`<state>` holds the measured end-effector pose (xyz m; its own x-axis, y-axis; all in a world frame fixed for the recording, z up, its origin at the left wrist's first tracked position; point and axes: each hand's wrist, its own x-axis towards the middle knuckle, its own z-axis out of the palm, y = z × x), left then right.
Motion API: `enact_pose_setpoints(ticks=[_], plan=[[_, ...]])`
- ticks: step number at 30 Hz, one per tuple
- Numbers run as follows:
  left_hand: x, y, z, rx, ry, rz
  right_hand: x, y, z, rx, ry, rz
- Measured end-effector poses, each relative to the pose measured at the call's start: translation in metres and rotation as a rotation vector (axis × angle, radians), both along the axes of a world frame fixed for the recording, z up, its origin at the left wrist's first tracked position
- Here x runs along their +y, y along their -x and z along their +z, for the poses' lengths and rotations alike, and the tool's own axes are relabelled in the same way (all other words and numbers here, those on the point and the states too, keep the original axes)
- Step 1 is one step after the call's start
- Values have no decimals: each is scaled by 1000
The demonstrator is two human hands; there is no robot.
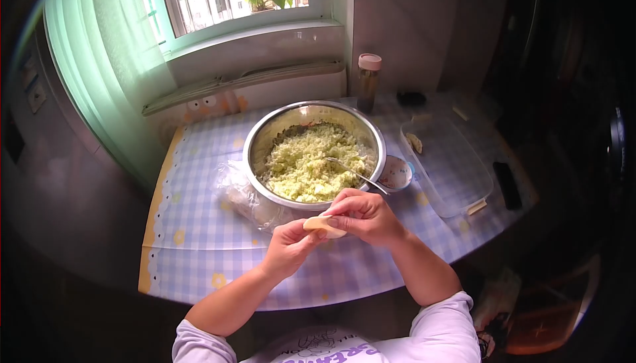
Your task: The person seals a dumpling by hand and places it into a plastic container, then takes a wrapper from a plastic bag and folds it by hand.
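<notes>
Both of my hands hold a pale, folded dumpling [322,226] in front of the metal bowl's near rim. My left hand [289,247] pinches its left end, thumb on top. The fingers of my right hand [366,217] press along its upper and right edge. Whether its edge is sealed cannot be made out. Just beyond stands a large steel bowl [249,157] with shredded pale green filling [311,161] in it. A metal spoon [361,176] rests in the filling, its handle over the right rim.
Left of the bowl lies a clear plastic bag [242,197] with pale contents. At right are a small patterned bowl [396,174], a clear plastic container [457,171] holding one dumpling [414,142], and a dark phone-like object [507,185]. A pink-lidded bottle [368,83] stands behind.
</notes>
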<state>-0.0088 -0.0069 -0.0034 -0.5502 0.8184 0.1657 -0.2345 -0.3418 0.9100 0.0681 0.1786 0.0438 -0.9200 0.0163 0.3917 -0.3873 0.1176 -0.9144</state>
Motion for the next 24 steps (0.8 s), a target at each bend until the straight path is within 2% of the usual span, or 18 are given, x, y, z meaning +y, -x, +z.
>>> enact_pose_setpoints(ticks=[2, 3, 6, 10, 13, 16, 19, 24], plan=[[-2, 1, -7, -59, -17, 30, -2, 0, -3, -27, -44, -47], [-3, 0, -8, -82, -11, 43, -6, -2, -2, -72, 57, -37], [-4, -5, -7, -97, 11, 71, -13, -4, 1, -154, 36, -31], [-3, -4, -13, -98, 23, 55, -12, -5, 7, -46, -262, -135], [-2, -5, -5, 54, 141, 64, -10, -1, 5, 10, -417, -200], [-2, -4, -16, 176, 149, 86, -9, 0, 12, 56, -584, -206], [0, -6, -15, 100, 93, 84, -13, 1, 27, 38, -686, -176], [-2, -5, -11, 103, 47, 100, -13, 1, 42, -244, -543, -87]])
